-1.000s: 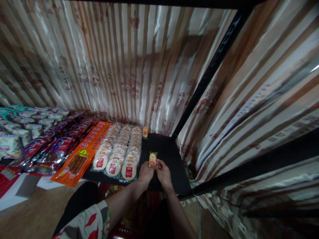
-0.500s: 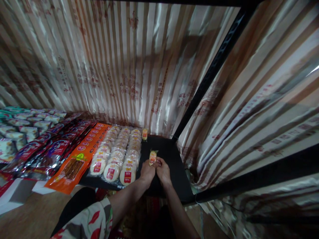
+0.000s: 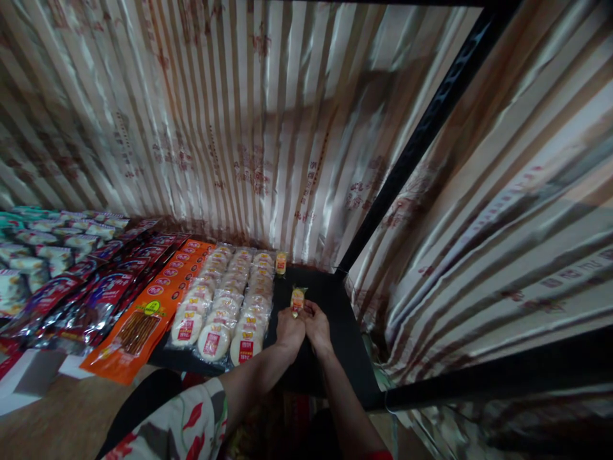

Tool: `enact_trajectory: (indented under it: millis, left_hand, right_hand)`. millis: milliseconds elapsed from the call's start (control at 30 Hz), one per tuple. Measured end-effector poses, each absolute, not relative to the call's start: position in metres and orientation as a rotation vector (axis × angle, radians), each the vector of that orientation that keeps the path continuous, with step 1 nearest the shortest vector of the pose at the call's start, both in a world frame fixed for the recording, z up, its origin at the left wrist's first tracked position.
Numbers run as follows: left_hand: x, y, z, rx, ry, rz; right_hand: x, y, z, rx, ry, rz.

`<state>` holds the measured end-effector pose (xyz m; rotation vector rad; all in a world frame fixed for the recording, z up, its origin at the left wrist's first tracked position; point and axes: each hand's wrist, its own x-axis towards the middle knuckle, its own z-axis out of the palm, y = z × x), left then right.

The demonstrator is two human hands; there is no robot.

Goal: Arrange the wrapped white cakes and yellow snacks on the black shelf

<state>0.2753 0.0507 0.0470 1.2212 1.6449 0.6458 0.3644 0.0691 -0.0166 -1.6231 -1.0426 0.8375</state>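
Observation:
A small yellow wrapped snack point(image 3: 297, 300) with an orange-red label stands upright over the black shelf point(image 3: 342, 345). My left hand point(image 3: 290, 329) is closed on its lower end. Close beside it, my right hand point(image 3: 316, 324) has its fingers bent at the snack's right side, touching the left hand; whether they grip the wrapper is hard to make out. A matching wrapped snack point(image 3: 281, 263) rests at the back of the shelf. Just left of my hands run three rows of round white rice crackers point(image 3: 248, 345) in clear packets with red labels.
An orange packet of brown sticks point(image 3: 138, 326) lies left of the crackers, then dark red shiny packets point(image 3: 103, 294) and white packets point(image 3: 57, 255). A black metal post point(image 3: 407, 153) slants up on the right. Striped curtain point(image 3: 268, 128) hangs behind.
The view has shifted slightly, so the shelf and its packets sit a little lower. Both hands have stayed together at the small snack, which is still held upright.

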Motion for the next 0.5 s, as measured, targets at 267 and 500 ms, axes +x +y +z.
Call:
enact_trajectory:
  millis: [267, 500]
  left_hand:
    - [0.279, 0.060, 0.053, 1.192, 1.630, 0.651]
    - [0.278, 0.071, 0.052, 1.147, 1.622, 0.692]
  right_hand:
    - [0.367, 0.079, -0.015, -1.658, -0.991, 0.842]
    - [0.368, 0.092, -0.016, -1.703, -1.017, 0.766]
